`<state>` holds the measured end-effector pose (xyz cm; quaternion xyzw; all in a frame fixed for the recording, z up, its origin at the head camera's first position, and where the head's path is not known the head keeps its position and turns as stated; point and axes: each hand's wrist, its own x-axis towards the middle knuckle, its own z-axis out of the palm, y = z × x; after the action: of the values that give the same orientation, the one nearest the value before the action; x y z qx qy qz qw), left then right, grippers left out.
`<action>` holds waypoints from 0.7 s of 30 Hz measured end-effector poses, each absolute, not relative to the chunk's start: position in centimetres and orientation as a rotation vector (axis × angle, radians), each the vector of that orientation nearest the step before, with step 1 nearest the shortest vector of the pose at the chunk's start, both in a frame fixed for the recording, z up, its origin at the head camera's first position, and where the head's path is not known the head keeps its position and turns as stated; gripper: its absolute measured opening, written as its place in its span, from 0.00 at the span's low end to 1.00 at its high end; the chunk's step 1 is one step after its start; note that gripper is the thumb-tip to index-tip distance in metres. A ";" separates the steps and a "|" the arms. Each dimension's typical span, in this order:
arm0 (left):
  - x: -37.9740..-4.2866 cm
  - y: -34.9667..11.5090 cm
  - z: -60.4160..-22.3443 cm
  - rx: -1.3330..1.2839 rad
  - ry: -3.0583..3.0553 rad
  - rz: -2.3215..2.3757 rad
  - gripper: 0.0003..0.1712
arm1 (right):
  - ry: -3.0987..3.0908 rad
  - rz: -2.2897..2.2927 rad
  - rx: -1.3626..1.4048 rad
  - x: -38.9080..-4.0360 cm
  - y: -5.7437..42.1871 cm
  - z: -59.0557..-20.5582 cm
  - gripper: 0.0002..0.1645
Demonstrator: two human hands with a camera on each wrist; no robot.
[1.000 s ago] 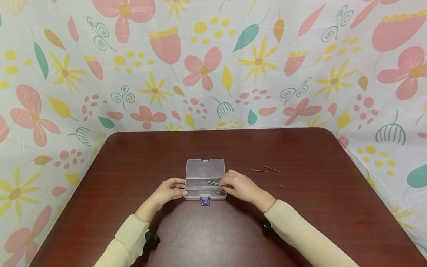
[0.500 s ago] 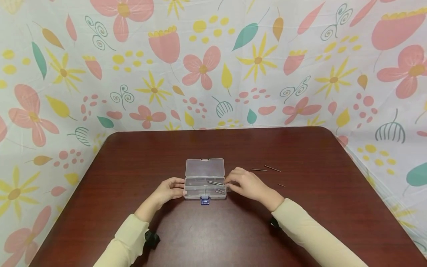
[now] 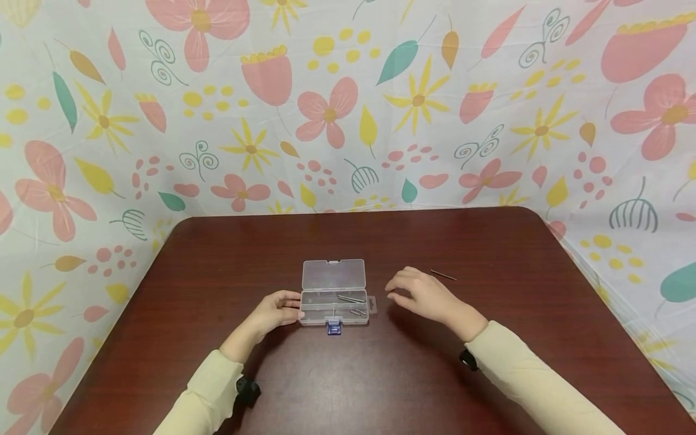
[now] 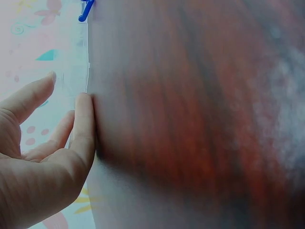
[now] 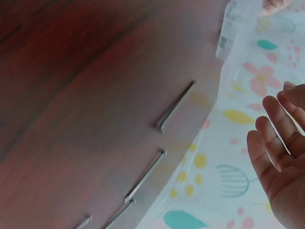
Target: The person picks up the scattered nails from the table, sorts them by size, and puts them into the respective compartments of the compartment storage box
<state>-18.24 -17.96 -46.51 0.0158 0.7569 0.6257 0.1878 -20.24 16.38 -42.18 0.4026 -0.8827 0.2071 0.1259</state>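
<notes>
A clear plastic compartment box [image 3: 323,298] stands on the table with its lid [image 3: 334,275] raised and its blue latch [image 3: 334,328] folded down in front. Long nails [image 3: 351,298] lie in the back compartment, and short ones [image 3: 357,312] in the front right one. My left hand [image 3: 277,309] rests against the box's left end, fingers fairly straight and touching its edge. To the right of the box hovers my right hand [image 3: 426,296], its fingers relaxed and holding nothing. Several loose nails [image 5: 145,176] show in the right wrist view; the head view shows one nail [image 3: 443,275] beyond the hand.
The box's hanging tab [image 3: 372,304] sticks out on its right side. A dark brown table [image 3: 244,241] lies under everything, with a flower-patterned cloth [image 3: 348,109] behind it and at both sides.
My right hand has let go of a nail in the box and moved out to the right, over the loose nails. The left hand stays at the box.
</notes>
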 end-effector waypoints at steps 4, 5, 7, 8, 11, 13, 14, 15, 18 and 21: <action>-18.2 -17.9 -46.5 0.032 2.126 1.759 0.29 | -2.577 0.586 1.121 -20.2 17.7 -41.9 0.07; -18.1 -17.9 -46.5 0.028 2.123 1.761 0.29 | -2.584 0.580 1.108 -20.2 18.1 -41.8 0.07; -18.1 -17.9 -46.5 0.028 2.124 1.761 0.29 | -2.600 0.558 1.085 -20.1 18.8 -41.8 0.07; -18.1 -17.9 -46.5 0.027 2.124 1.761 0.29 | -2.611 0.548 1.073 -20.1 19.2 -41.8 0.07; -18.1 -17.9 -46.4 0.025 2.129 1.757 0.29 | -2.639 0.528 1.044 -20.1 20.3 -42.0 0.07; -18.1 -17.9 -46.3 0.012 2.132 1.756 0.29 | -2.651 0.517 1.025 -20.1 21.0 -42.1 0.07; -18.1 -17.9 -46.3 0.013 2.133 1.756 0.29 | -2.657 0.514 1.016 -20.2 21.3 -42.2 0.08; -18.1 -17.9 -46.3 0.016 2.134 1.754 0.29 | -2.661 0.511 1.007 -20.2 21.6 -42.2 0.08; -18.1 -17.8 -46.3 0.028 2.138 1.747 0.29 | -2.679 0.491 0.980 -20.1 22.5 -42.5 0.08; -18.1 -17.8 -46.4 0.037 2.141 1.738 0.29 | -2.707 0.479 0.953 -20.0 23.2 -42.7 0.08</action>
<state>-18.12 -17.83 -46.38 0.0132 0.7621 0.6186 0.1906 -20.01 23.22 -42.69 0.3253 -0.9241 0.1636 0.1158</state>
